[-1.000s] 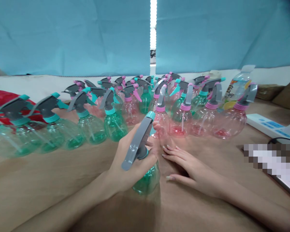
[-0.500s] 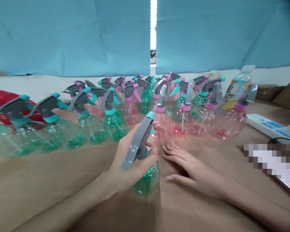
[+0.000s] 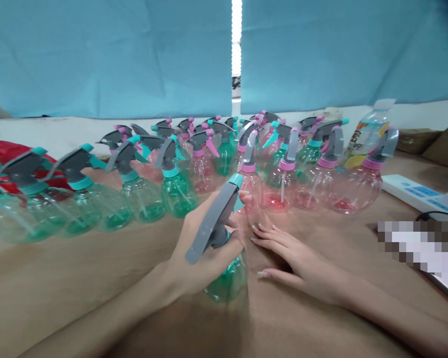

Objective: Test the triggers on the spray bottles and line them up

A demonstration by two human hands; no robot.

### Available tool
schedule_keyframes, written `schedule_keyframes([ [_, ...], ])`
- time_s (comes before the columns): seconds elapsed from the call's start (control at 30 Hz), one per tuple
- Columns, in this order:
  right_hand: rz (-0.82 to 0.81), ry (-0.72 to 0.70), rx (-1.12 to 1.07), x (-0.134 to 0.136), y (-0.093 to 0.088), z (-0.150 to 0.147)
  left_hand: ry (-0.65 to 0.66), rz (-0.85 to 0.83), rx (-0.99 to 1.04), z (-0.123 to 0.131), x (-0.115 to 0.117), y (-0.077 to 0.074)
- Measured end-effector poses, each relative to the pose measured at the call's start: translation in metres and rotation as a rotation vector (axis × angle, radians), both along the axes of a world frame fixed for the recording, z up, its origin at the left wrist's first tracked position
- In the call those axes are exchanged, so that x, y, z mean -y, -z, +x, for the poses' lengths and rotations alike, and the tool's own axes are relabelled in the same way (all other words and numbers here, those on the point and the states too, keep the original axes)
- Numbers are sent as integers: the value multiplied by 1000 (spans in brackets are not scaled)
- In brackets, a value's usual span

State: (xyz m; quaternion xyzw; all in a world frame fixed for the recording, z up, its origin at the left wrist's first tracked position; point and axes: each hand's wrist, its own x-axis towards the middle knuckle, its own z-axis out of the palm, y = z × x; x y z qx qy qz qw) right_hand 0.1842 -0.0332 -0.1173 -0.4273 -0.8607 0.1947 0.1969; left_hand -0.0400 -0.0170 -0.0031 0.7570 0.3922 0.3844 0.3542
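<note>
My left hand (image 3: 196, 248) is wrapped round the neck of a green spray bottle (image 3: 227, 281) with a grey head and a turquoise nozzle. The bottle's neck and trigger are partly hidden behind my fingers, and its nozzle points away from me. My right hand (image 3: 294, 256) lies palm down on the brown table (image 3: 283, 328), just right of that bottle, fingers stretched out and holding nothing. Beyond my fingertips stands a pink spray bottle (image 3: 249, 191) with a pink collar.
Several green spray bottles (image 3: 179, 194) line the left side, with several pink ones (image 3: 280, 191) at the right and more behind. A labelled drink bottle (image 3: 368, 132), a white-and-blue device (image 3: 418, 194) and a blurred-out phone-like object (image 3: 429, 258) are at the right. Blue curtains (image 3: 108, 54) hang behind.
The green spray bottle's head has tipped very slightly in my left hand. My right hand rests where it was.
</note>
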Motion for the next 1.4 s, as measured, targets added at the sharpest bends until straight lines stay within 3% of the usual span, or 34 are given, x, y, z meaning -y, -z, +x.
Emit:
schedule_keyframes([
  [0.17,1,-4,11,0,0,0,49,108,11,-1,-1,-1],
  [0.37,1,-4,15,0,-1,0,-11,233,-44,-3,-1,3],
  [0.83,-2,-2,16,0,1,0,22,10,-2,-1,-3,8],
  [1.4,-1,-4,13,0,-1,-1,2,36,-13,-1,-3,9],
])
